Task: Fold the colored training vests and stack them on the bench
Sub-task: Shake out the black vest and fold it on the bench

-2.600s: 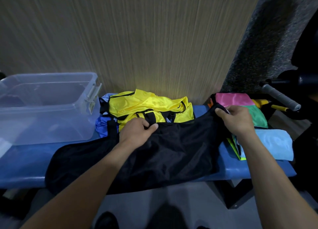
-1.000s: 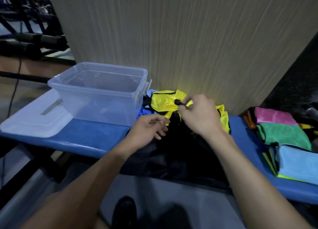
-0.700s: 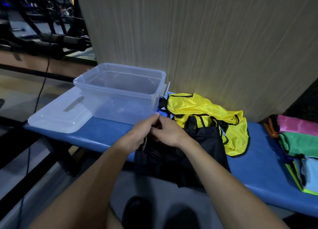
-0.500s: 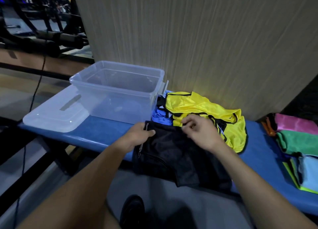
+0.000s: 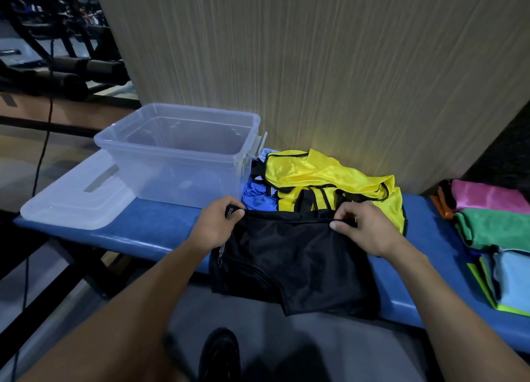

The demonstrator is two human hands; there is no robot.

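A black vest (image 5: 292, 261), folded in half, lies on the blue bench (image 5: 155, 226) and hangs over its front edge. My left hand (image 5: 215, 223) grips its upper left corner. My right hand (image 5: 364, 226) pinches its upper edge on the right. Behind the black vest lie a crumpled yellow vest (image 5: 329, 178) and a blue vest (image 5: 256, 195). Folded vests sit at the right end of the bench: pink (image 5: 487, 195), green (image 5: 493, 228) and light blue (image 5: 513, 275).
A clear plastic bin (image 5: 177, 152) stands on the bench to the left, its lid (image 5: 74, 198) lying flat beside it. A wood-grain wall (image 5: 315, 66) rises behind the bench. Dark gym equipment (image 5: 57, 66) stands at the far left. My shoe (image 5: 220, 353) shows below.
The black vest was spread wide; my right hand brought its right end over to the left, halving it. Both hands then spread apart along its upper edge.
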